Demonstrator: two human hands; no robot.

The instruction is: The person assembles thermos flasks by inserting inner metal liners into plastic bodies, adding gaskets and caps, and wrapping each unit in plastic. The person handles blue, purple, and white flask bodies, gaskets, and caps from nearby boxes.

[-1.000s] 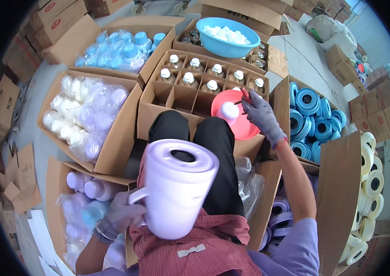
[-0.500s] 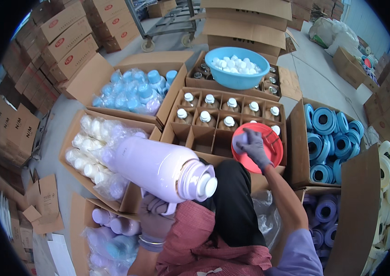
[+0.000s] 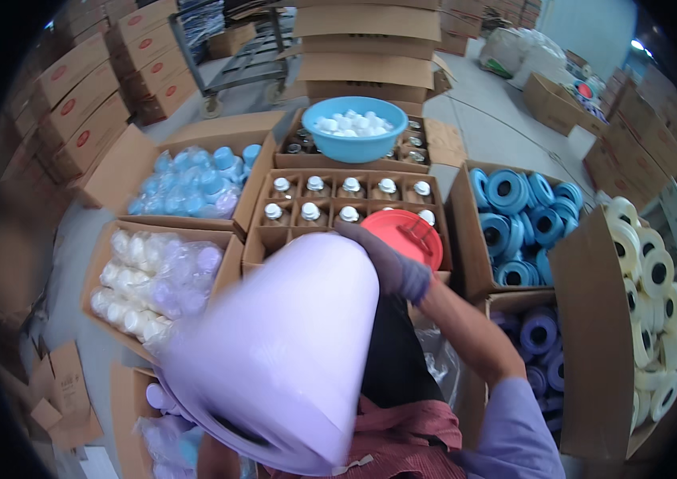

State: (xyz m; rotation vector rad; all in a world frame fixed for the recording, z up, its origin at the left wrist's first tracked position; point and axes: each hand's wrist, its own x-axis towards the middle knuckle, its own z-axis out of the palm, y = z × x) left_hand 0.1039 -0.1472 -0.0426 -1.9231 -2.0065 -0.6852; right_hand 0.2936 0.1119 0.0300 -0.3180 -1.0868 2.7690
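A light purple thermos jug (image 3: 290, 335) fills the middle of the view, tilted, blurred at its left side. A dark opening shows along its near lower edge. My gloved right hand (image 3: 396, 267) is closed against the jug's far end, beside the red basin; its fingertips are partly hidden. Behind the jug my left hand is out of sight, with only a bit of forearm at the lower edge. The red basin (image 3: 422, 239) sits on a divided carton (image 3: 254, 231) of bottles with white tops (image 3: 316, 185).
A blue basin (image 3: 354, 145) of white caps stands farther back. Left are cartons of wrapped blue parts (image 3: 195, 180) and white and purple parts (image 3: 139, 279). On the right, cartons hold blue rings (image 3: 506, 191), purple rings (image 3: 538, 335) and cream rings (image 3: 657, 275).
The thermos jug has swung round, its capped end turned away and its near end towards me. My right hand left the red basin with a small purple piece and moved to the jug.
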